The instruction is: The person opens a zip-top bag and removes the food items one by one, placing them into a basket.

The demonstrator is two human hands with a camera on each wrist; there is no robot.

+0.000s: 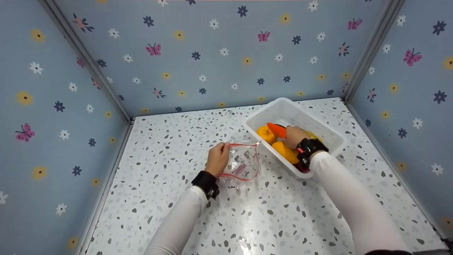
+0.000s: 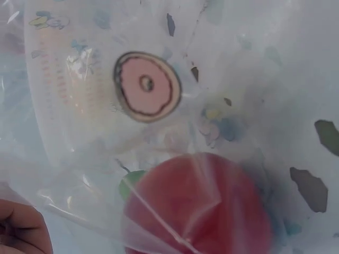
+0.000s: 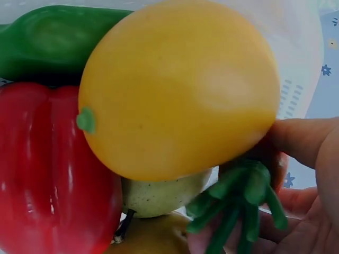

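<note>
My left hand (image 1: 217, 159) pinches the edge of a clear zip bag (image 1: 244, 161) with a red zip strip, its mouth spread apart on the table. In the left wrist view, the bag's film shows a pink ring print (image 2: 145, 87) and a large red round shape (image 2: 196, 206); I cannot tell whether that is printed. Over in the white basket (image 1: 253, 122), my right hand (image 1: 295, 136) grips a toy carrot (image 1: 276, 130) near its green stalks (image 3: 249, 196). A yellow mango-like fruit (image 3: 180, 90) lies close to the thumb, beside a red bell pepper (image 3: 55, 169).
Also in the basket are an orange-yellow rounded piece (image 1: 265, 134), a long green vegetable (image 3: 58, 42) and a speckled pale fruit (image 3: 159, 196). The speckled white table (image 1: 159, 148) ends at flower-patterned panels (image 1: 212, 71) on the back and sides.
</note>
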